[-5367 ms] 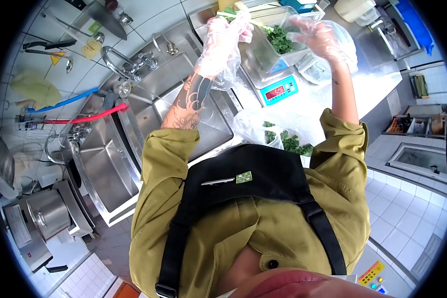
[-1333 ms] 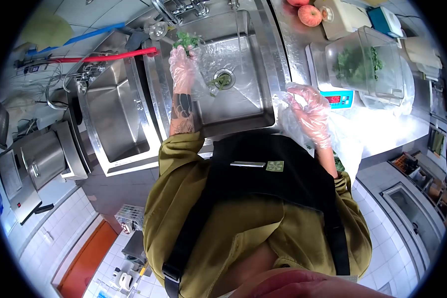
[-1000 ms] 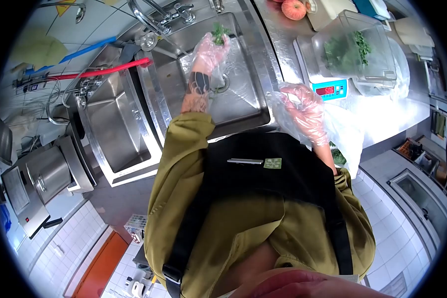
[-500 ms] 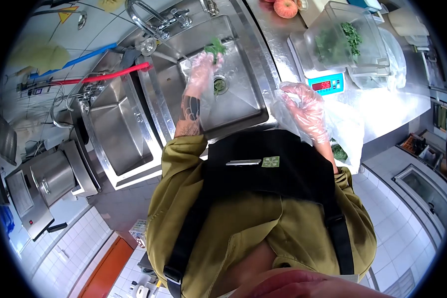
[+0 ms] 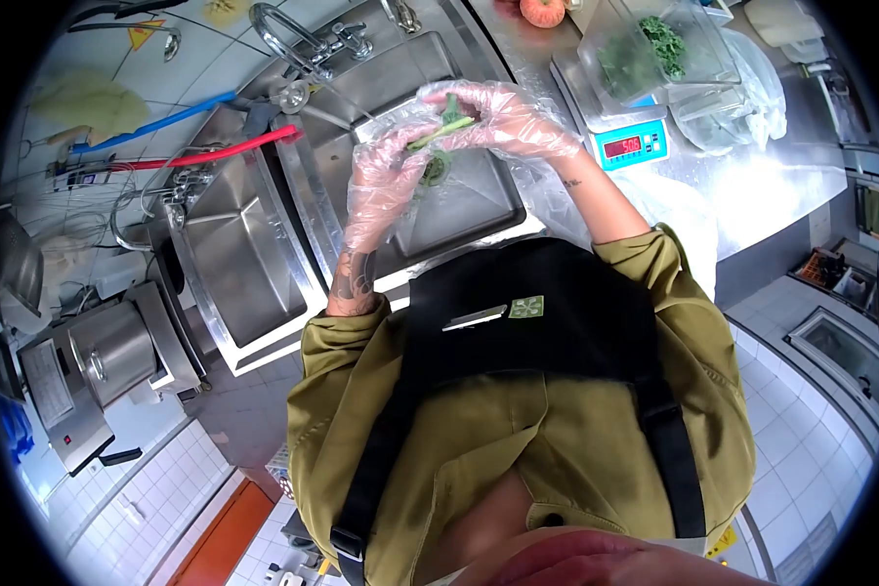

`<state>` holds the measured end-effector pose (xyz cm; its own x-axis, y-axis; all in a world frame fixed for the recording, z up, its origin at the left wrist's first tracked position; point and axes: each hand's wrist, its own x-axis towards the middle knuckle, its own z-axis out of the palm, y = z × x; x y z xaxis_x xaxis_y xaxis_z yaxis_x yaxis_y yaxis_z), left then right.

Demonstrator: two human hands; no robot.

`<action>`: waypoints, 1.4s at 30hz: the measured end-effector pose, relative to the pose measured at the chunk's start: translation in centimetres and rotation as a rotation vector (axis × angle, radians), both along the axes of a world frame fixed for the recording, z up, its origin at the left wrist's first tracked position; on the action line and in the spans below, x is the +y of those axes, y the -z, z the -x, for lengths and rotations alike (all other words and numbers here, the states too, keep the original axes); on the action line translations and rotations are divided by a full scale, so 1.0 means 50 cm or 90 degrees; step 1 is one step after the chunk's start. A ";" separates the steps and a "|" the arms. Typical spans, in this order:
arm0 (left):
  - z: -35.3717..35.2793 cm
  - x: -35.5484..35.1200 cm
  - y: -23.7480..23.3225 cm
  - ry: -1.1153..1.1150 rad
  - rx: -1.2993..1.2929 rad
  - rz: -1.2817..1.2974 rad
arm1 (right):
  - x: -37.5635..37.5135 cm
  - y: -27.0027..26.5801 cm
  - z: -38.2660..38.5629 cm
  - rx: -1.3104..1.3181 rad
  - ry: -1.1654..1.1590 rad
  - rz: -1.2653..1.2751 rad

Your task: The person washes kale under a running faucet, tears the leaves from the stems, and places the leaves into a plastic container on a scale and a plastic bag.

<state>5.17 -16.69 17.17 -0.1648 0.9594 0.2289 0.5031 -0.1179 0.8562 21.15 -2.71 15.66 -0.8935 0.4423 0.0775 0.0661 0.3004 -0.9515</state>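
Observation:
Both hands wear clear plastic gloves and meet over the right-hand steel sink (image 5: 464,220). Between them is a leafy green (image 5: 449,130) with a pale stem, possibly kale. My left hand (image 5: 389,168) is closed, pinching its lower stem. My right hand (image 5: 508,119) curls its fingers around the upper leafy end, hiding part of it. Below the hands, green bits lie on the sink drain (image 5: 436,168). A clear plastic tub (image 5: 703,73) holding curly green leaves (image 5: 662,47) rests on a scale (image 5: 635,146) with a red display to the right.
A faucet (image 5: 313,61) reaches over the sink from the back. To the left sits a second steel sink (image 5: 239,259). Clear plastic bags (image 5: 742,103) lie beside the tub, and a reddish round fruit (image 5: 542,11) is on the counter behind. A steel pot (image 5: 112,354) stands far left.
My right hand has moved left from the plastic bag by the counter edge to the leafy green over the sink. My left hand has come slightly nearer to me, still holding the green.

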 end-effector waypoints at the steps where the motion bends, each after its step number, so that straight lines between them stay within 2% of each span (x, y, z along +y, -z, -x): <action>1: -0.002 -0.004 -0.007 -0.014 -0.048 0.023 | -0.002 -0.010 0.000 0.016 0.017 -0.010; 3: 0.006 -0.009 -0.007 0.014 -0.153 0.039 | -0.013 -0.035 -0.002 0.047 0.049 -0.031; 4: 0.008 -0.014 -0.002 0.028 -0.212 0.040 | -0.018 -0.070 -0.005 -0.023 0.035 -0.090; 6: 0.004 -0.020 -0.005 0.045 -0.335 0.072 | -0.020 -0.054 -0.002 0.069 0.013 -0.189; 7: 0.004 -0.018 -0.015 0.045 -0.353 0.069 | -0.022 -0.051 -0.002 0.116 0.004 -0.237; 9: 0.004 -0.015 -0.031 0.046 -0.389 0.065 | -0.019 -0.054 -0.017 0.064 -0.006 -0.273; 10: -0.017 -0.010 -0.025 -0.057 -0.334 0.060 | -0.019 -0.053 -0.020 0.035 0.006 -0.298; 13: -0.018 -0.004 -0.049 -0.004 0.092 0.024 | -0.018 -0.059 -0.024 -0.041 0.016 -0.342; 14: -0.017 -0.004 -0.052 0.009 0.048 0.051 | -0.018 -0.061 -0.025 -0.064 0.014 -0.353; 17: -0.014 -0.008 -0.058 0.048 -0.083 0.131 | -0.028 -0.059 -0.022 0.072 0.027 -0.178; 20: -0.023 -0.010 -0.040 0.031 -0.108 0.081 | -0.040 -0.074 -0.025 0.071 0.012 -0.053; 23: -0.059 -0.012 -0.040 -0.044 -0.173 0.016 | -0.057 -0.045 -0.015 0.046 0.103 0.041; 27: -0.084 -0.007 -0.007 -0.118 -0.243 -0.034 | -0.086 -0.016 0.004 0.125 0.237 -0.148; 28: -0.083 -0.007 -0.004 -0.114 -0.224 -0.039 | -0.082 -0.009 0.003 0.091 0.244 -0.379; 31: -0.088 -0.011 -0.022 -0.126 -0.250 0.042 | -0.085 -0.005 -0.001 0.111 0.257 -0.568; 34: -0.079 -0.001 -0.017 -0.026 -0.610 0.094 | -0.062 0.010 -0.015 0.068 0.170 -0.596; 37: -0.075 0.007 -0.040 -0.031 -0.646 0.148 | -0.051 -0.005 -0.031 0.080 0.106 -0.620; 38: -0.060 0.016 -0.021 0.033 -0.614 0.147 | -0.048 -0.008 -0.034 0.094 0.096 -0.557; 40: -0.054 0.035 -0.010 0.052 -0.593 0.157 | -0.040 -0.021 -0.039 0.121 0.076 -0.432; 42: -0.054 0.045 -0.017 0.055 -0.540 0.143 | -0.041 -0.073 -0.081 0.072 0.202 -0.666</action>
